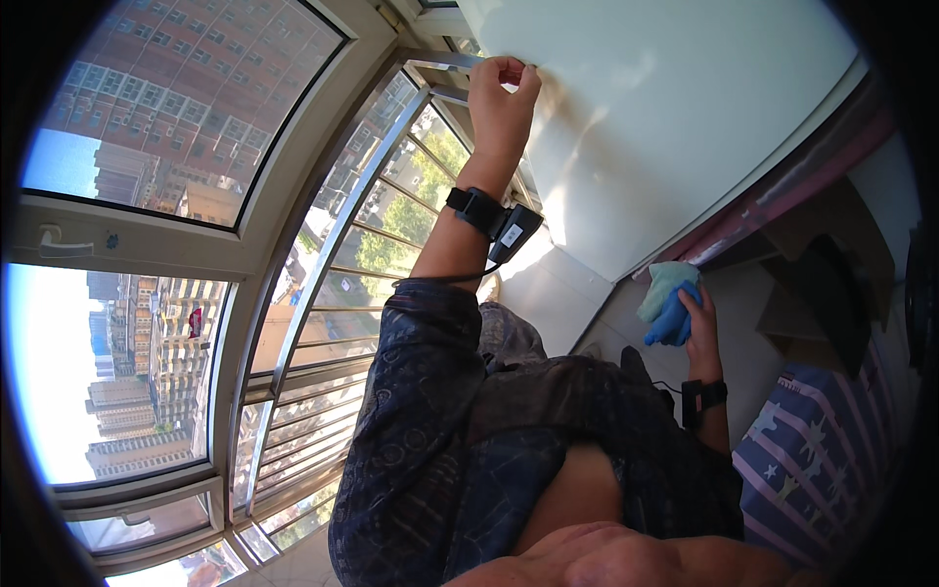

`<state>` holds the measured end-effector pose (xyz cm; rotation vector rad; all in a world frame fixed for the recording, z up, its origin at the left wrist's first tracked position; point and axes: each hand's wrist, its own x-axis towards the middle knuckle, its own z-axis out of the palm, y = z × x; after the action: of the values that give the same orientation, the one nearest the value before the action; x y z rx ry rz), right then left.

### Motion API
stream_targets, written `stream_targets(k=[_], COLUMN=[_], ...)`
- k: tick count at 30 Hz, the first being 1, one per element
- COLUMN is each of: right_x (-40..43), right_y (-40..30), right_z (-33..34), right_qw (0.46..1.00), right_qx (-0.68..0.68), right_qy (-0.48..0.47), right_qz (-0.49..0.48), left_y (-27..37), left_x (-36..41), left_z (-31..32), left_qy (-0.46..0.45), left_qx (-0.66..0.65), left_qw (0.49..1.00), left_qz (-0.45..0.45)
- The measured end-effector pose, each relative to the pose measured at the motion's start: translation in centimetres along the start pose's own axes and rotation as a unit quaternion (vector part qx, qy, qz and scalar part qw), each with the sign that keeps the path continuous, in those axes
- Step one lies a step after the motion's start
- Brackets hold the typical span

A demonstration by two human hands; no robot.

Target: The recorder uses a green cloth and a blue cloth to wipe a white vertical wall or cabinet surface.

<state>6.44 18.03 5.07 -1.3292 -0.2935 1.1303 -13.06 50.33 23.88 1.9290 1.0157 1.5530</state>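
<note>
My left hand (503,103) is raised at the upper middle, against the window-side part of a large white panel (660,132). Its thumb and fingers curl into a ring, and the fingertips meet by the panel's surface. Whether they pinch something small there cannot be made out. A black strap with a small black device (502,224) sits on that wrist. Lower on the right, my right hand (703,323) grips a blue cloth (671,317) bunched together with a pale green cloth (669,282). Another black wrist device (700,403) is strapped below it.
White-framed windows (132,249) with a handle (62,246) line the left side. Metal window bars (345,268) run beside my left arm. At the right stand a striped, star-patterned fabric item (803,440) and a brown piece of furniture (843,242). Pale floor tiles (561,293) lie below.
</note>
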Motion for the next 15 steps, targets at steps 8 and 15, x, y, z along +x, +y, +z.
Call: stream_targets(k=[8, 15], right_x=[0.2, 0.05], right_y=[0.08, 0.0], right_z=[-0.17, 0.22], right_qw=[1.0, 1.0], right_qx=[-0.002, -0.003], right_qy=[-0.02, -0.011], right_qz=[-0.005, -0.013], left_y=[0.3, -0.47], left_x=[-0.06, 0.54], left_z=[-0.22, -0.84], left_qy=[-0.006, -0.006], left_qx=[0.042, 0.076], left_qw=[0.998, 0.992], left_qz=[0.041, 0.099])
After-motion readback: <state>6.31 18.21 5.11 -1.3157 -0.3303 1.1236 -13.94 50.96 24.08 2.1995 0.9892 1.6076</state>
